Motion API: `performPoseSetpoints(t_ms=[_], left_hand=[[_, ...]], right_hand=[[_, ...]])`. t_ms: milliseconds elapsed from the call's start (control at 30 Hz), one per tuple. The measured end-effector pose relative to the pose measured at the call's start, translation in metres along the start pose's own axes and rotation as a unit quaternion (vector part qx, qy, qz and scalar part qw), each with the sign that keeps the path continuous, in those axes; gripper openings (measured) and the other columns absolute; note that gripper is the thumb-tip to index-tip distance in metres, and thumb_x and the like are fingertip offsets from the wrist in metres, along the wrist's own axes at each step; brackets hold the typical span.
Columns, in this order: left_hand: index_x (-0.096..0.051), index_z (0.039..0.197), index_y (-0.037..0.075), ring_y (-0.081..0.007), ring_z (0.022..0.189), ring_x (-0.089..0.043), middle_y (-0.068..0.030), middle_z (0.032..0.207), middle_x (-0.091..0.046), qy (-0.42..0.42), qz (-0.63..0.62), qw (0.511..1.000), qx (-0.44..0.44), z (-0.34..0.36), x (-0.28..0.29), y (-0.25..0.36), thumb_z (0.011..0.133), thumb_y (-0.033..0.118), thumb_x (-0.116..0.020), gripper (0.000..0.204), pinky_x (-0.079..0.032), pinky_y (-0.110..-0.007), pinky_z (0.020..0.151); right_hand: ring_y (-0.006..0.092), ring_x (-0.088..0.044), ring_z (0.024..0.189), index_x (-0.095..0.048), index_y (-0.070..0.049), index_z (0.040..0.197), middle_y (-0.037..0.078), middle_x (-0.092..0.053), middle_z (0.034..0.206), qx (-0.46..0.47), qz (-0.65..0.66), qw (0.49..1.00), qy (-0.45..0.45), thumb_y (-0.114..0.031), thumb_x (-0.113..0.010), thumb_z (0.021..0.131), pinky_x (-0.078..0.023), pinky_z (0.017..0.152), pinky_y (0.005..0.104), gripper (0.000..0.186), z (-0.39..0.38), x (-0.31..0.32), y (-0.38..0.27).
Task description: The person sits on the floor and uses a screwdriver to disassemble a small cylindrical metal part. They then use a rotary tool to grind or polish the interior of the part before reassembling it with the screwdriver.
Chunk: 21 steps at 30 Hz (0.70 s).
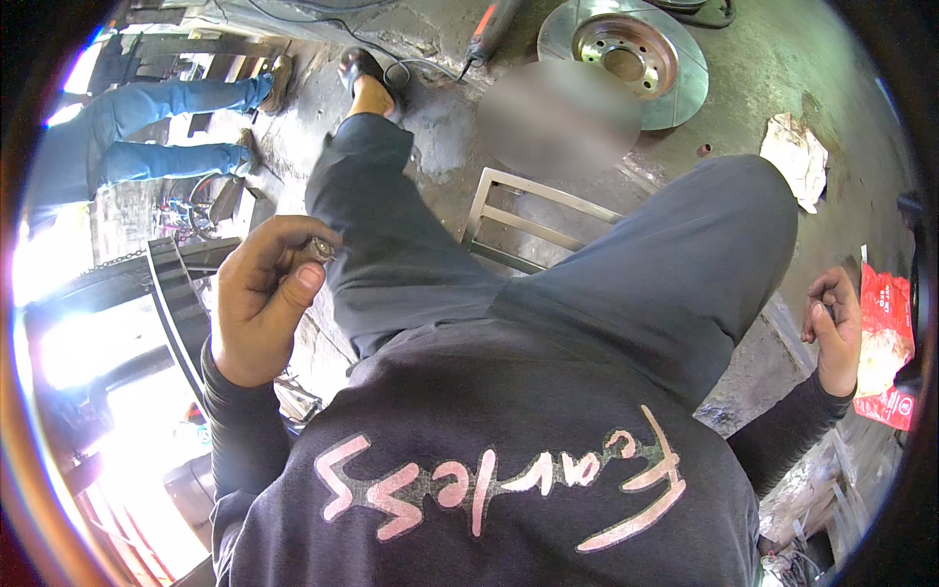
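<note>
My left hand (256, 308) is raised beside my left thigh, its thumb and curled fingers closed on a small round metal piece (320, 248). Only the grey, dirty end of that piece shows; the fingers hide the rest. Over on the right, beyond my other thigh, my right hand (836, 338) has its fingers curled in against the thumb. Something small and dark may sit between them, too small to name. A slotted brake disc (682, 73) with a rusty hub lies flat on the floor ahead of me.
Between my legs stands a low metal frame (536, 227). An orange and black tool (492, 29) with a cable lies ahead. Crumpled paper (794, 161) and a small brown cylinder (704, 151) lie right, near a red bag (885, 323). A person in blue jeans (176, 106) is at left.
</note>
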State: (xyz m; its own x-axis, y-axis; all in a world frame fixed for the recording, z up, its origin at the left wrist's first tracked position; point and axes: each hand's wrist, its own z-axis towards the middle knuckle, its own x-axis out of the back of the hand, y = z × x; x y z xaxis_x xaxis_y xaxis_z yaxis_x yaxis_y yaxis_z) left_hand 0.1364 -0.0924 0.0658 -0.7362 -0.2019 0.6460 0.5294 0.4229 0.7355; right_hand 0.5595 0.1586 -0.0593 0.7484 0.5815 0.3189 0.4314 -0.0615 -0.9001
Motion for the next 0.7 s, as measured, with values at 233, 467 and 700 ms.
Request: performPoseSetpoints(t_ms=[233,467,700], left_hand=[[-0.056,0.099,-0.002,-0.0073,0.069,-0.047,-0.0025,0.081,-0.054,-0.023,0.028,0.999,-0.028,0.012,-0.013,0.02,0.085,0.023,-0.058,0.028,-0.038,-0.021,0.064],[-0.056,0.097,0.0,-0.0106,0.065,-0.05,-0.0051,0.076,-0.056,-0.061,0.067,0.995,-0.052,0.031,-0.019,0.021,0.083,0.017,-0.058,0.023,-0.04,-0.023,0.061],[-0.056,0.098,-0.001,-0.0154,0.073,-0.054,-0.0095,0.081,-0.058,-0.143,0.03,0.98,-0.135,0.105,-0.026,0.035,0.084,0.013,-0.055,0.02,-0.042,-0.026,0.068]], right_hand=[[0.0033,-0.039,0.055,-0.048,-0.004,0.095,-0.001,-0.044,0.076,-0.008,0.011,1.0,0.016,-0.01,-0.05,0.077,-0.032,0.049,0.0168,0.02,-0.013,0.005,0.002],[0.0038,-0.038,0.058,-0.048,-0.003,0.097,0.0,-0.044,0.077,0.005,0.0,1.0,-0.017,-0.017,-0.055,0.076,-0.031,0.049,0.017,0.026,0.005,0.007,-0.01],[0.0058,-0.041,0.07,-0.046,-0.003,0.104,0.002,-0.044,0.082,0.063,0.01,0.996,-0.055,-0.021,-0.057,0.075,-0.033,0.057,0.018,0.036,0.039,-0.018,-0.067]])
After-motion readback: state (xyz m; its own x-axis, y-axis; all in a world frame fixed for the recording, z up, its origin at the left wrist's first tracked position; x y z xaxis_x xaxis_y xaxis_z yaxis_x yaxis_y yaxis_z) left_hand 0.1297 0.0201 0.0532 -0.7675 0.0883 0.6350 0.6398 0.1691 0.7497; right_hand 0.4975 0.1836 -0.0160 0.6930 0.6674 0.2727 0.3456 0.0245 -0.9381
